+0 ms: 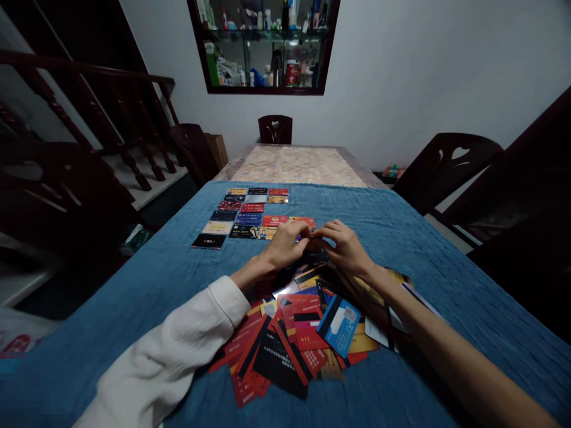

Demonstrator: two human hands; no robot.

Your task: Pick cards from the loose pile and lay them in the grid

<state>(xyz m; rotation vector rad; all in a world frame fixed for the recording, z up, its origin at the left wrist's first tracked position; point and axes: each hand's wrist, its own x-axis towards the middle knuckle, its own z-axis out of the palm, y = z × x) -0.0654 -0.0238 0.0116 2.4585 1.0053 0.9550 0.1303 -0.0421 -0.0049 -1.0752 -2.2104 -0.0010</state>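
Note:
My left hand and my right hand meet fingertip to fingertip above the far edge of a loose heap of plastic cards. Both are closed in a pinch. What lies between the fingers is in shadow and too small to make out. The heap is mostly red cards, with a black card and a blue card on top. Beyond my left hand, several cards lie flat in short rows, among them a black card and a blue-purple card. My left hand hides part of the nearest row.
A blue cloth covers the near part of the table; the patterned tabletop shows beyond it. Dark wooden chairs stand around, one at the far end and one at right. A stair railing is at left, a glass-shelved cabinet behind.

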